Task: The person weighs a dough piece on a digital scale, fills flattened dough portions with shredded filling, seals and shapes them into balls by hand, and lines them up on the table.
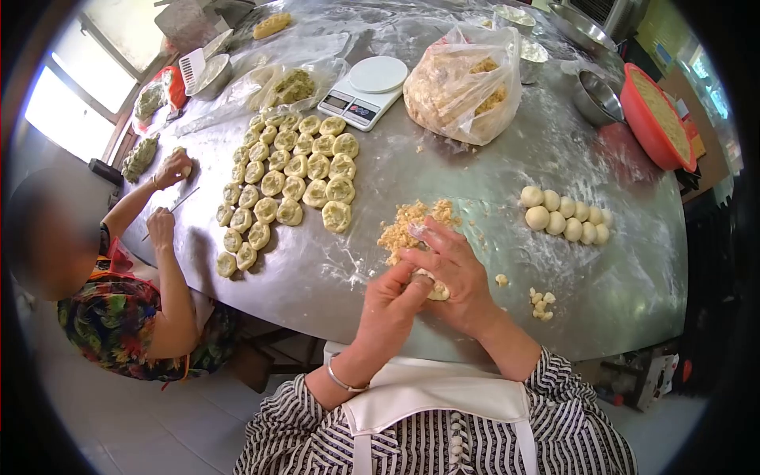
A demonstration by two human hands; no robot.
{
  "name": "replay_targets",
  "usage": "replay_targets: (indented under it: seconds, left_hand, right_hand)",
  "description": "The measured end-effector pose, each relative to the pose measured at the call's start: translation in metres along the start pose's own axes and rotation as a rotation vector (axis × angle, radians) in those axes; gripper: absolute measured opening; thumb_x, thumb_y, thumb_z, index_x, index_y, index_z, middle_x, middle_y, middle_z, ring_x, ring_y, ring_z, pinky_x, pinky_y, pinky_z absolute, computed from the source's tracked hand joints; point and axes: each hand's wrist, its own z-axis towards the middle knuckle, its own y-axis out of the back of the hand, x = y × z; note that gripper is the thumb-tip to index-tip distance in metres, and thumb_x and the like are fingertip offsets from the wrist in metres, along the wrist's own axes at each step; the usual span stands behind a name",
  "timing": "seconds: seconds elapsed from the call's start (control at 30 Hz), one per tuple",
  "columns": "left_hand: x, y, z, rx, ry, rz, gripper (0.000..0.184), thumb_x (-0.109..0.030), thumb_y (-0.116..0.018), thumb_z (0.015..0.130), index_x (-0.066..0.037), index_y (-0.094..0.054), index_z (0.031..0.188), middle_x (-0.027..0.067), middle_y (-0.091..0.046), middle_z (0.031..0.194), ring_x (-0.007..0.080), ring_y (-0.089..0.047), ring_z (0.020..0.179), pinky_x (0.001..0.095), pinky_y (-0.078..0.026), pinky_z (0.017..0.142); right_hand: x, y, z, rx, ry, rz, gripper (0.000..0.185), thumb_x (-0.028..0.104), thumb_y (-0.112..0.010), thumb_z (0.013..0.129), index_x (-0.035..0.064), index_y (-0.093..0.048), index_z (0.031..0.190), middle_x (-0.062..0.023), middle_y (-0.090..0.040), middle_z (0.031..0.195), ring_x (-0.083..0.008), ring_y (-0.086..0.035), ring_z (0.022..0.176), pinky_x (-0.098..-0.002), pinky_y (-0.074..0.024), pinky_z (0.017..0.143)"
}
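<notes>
A small piece of dough sits between my hands, low over the near edge of the metal table. My left hand is closed on it, with the thumb pressed at its top. My right hand cups the same dough from the other side, its fingers reaching forward and floury. Just beyond my fingers lies a heap of crumbly yellowish filling. To the right, smooth round dough balls stand in two rows. Small dough scraps lie nearer me. The underside of the held dough is hidden.
Rows of dimpled dough pieces cover the table's left middle. Behind stand a kitchen scale and a plastic bag of filling. A red basin and metal bowl stand right. A co-worker holds a thin stick at left.
</notes>
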Motion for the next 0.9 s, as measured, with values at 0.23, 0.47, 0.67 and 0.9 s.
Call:
replay_targets:
  seconds: [0.23,0.47,0.67,0.9]
  left_hand:
    - [0.004,-0.015,0.001,0.027,-0.01,-0.197,0.034,-0.014,-0.067,0.107,-0.002,-0.064,0.139,0.0029,-0.07,0.117,0.0086,-0.065,0.108,0.0258,-0.053,0.092]
    - [-0.002,-0.004,0.002,0.149,-0.003,-0.103,0.042,-0.015,-0.07,0.105,-0.001,-0.062,0.144,-0.0003,-0.071,0.114,0.0061,-0.065,0.102,0.0251,-0.052,0.093]
    - [0.005,0.006,0.003,0.235,0.038,0.173,0.049,-0.016,-0.066,0.108,-0.004,-0.053,0.153,-0.0003,-0.067,0.125,0.0046,-0.061,0.11,0.0252,-0.051,0.096]
    - [0.02,0.004,0.009,0.244,0.177,-0.503,0.083,-0.032,-0.074,0.103,-0.012,-0.028,0.169,-0.0026,-0.056,0.147,0.0094,-0.058,0.125,0.0302,-0.052,0.105]
  right_hand:
    - [0.002,-0.011,-0.005,-0.09,-0.073,0.033,0.03,0.019,-0.083,0.084,0.01,-0.069,0.109,-0.0124,-0.073,0.123,-0.0384,-0.067,0.124,-0.0551,-0.0494,0.111]
    - [0.017,0.013,0.007,0.021,-0.103,0.072,0.06,0.018,-0.085,0.08,0.0092,-0.065,0.136,-0.0181,-0.064,0.139,-0.0392,-0.062,0.13,-0.052,-0.0524,0.107]
    - [0.008,0.013,0.0,0.073,-0.008,-0.059,0.046,0.022,-0.086,0.082,0.0104,-0.074,0.124,-0.0179,-0.064,0.141,-0.0416,-0.061,0.131,-0.0499,-0.0534,0.104]
    - [-0.017,0.01,-0.018,0.081,0.035,-0.004,0.042,0.026,-0.082,0.088,0.0139,-0.076,0.128,-0.0178,-0.065,0.141,-0.0433,-0.06,0.133,-0.0517,-0.0522,0.106]
